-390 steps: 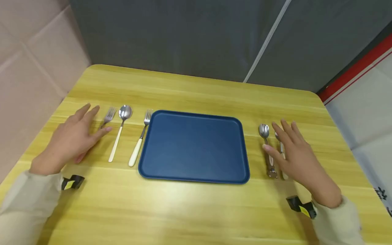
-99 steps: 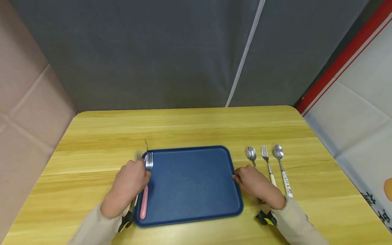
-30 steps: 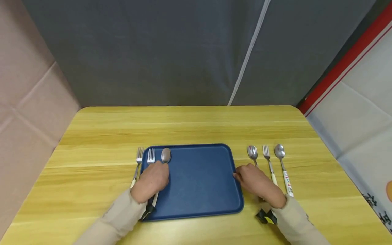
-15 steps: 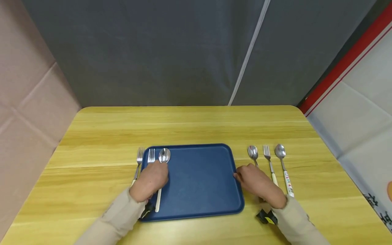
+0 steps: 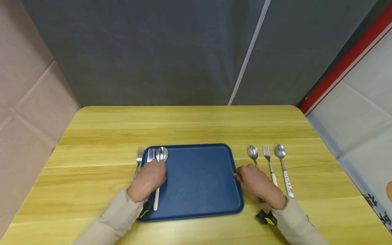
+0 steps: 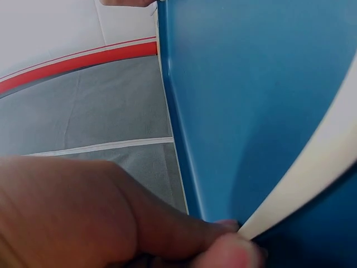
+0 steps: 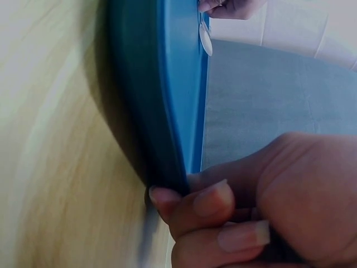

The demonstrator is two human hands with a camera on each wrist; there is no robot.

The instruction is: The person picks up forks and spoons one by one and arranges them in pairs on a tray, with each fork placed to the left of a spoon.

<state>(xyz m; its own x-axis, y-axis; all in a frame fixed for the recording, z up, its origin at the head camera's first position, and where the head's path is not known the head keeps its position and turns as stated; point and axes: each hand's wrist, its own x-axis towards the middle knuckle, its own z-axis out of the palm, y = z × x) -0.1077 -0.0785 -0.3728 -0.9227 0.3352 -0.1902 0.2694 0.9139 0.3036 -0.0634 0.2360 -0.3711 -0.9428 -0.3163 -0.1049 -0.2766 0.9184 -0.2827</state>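
Observation:
A blue tray (image 5: 199,183) lies on the wooden table. My left hand (image 5: 150,178) is over its left side, thumb and finger pinching a spoon (image 5: 162,154) by its pale handle. The spoon's bowl faces up. In the left wrist view the pale handle (image 6: 312,167) leads from the fingertips across the tray. Left of the spoon, inside the tray, is a fork (image 5: 151,154), its pink handle mostly hidden by my hand. My right hand (image 5: 255,183) grips the tray's right rim; in the right wrist view the fingers (image 7: 209,204) hold the rim from below.
Outside the tray's left rim lies another fork (image 5: 139,156), partly covered by my left hand. Right of the tray are a spoon (image 5: 252,153), a fork (image 5: 267,153) and a spoon with a patterned handle (image 5: 288,183). A grey panel (image 5: 153,54) stands behind the table.
Over the last seconds, my left hand has brought the spoon from the left onto the tray beside the pink-handled fork. In the last second it shifts slightly left. The right hand stays put.

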